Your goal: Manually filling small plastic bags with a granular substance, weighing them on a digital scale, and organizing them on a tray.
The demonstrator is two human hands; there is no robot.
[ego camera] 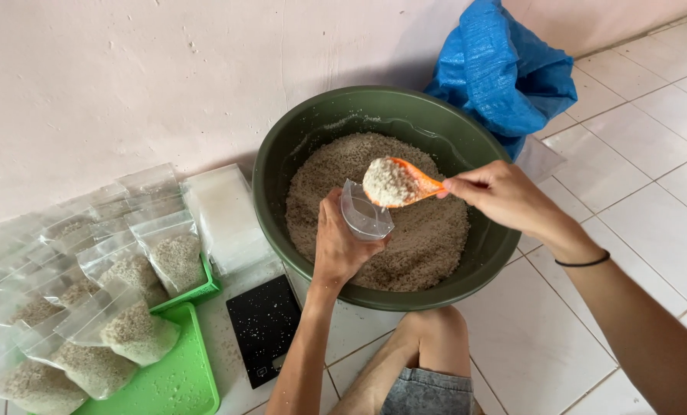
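Observation:
My left hand [342, 244] holds an open clear plastic bag [365, 215] over a large dark green basin [274, 165] of pale rice-like grain [428, 246]. My right hand [504, 196] grips the handle of an orange scoop [418, 184], heaped with grain [389, 183]. The scoop hangs just above and to the right of the bag's mouth, over the grain in the basin.
Several filled clear bags [120, 307] lie on green trays [178, 380] at the left, beside a stack of empty bags [224, 215]. A small black scale [263, 327] sits on the white tiled floor. A blue sack [504, 69] leans on the wall. My knee [435, 330] is below the basin.

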